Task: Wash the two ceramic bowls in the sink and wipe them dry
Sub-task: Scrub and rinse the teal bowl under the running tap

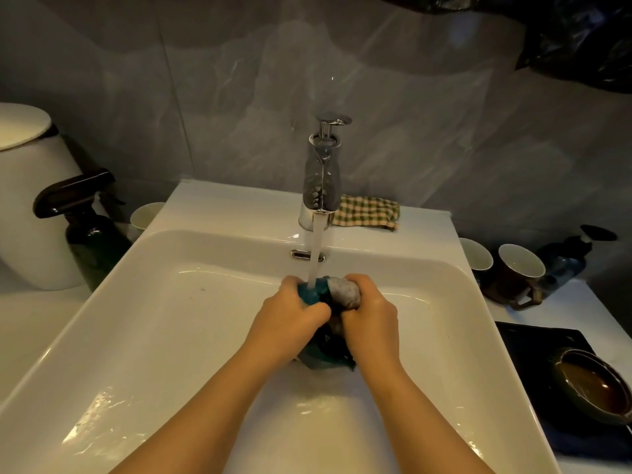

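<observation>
presently, head view: left hand (290, 313) and right hand (371, 314) each clench a teal-and-grey cloth (316, 290), fists touching, directly under the running faucet (321, 186), apparently to soak or rinse it. one ceramic bowl (595, 384) sits well right of the grip on a dark mat (537, 343), outside the sink (171, 302), cut off by the frame edge. the other one is not seen; the fists hide the cloth's middle.

One sink (102, 302) with one tap (321, 186). Two hands: the left hand (290, 313) and the right hand (371, 319). Two cloths: a wet cloth (343, 293) and a checked cloth (367, 212). Three cups: a white cup (147, 216), a pale cup (476, 258) and a brown cup (519, 271). Two bottles: a spray bottle (85, 230) and a pump bottle (564, 265). One bowl (595, 388). One lidded white tub (30, 206)
</observation>
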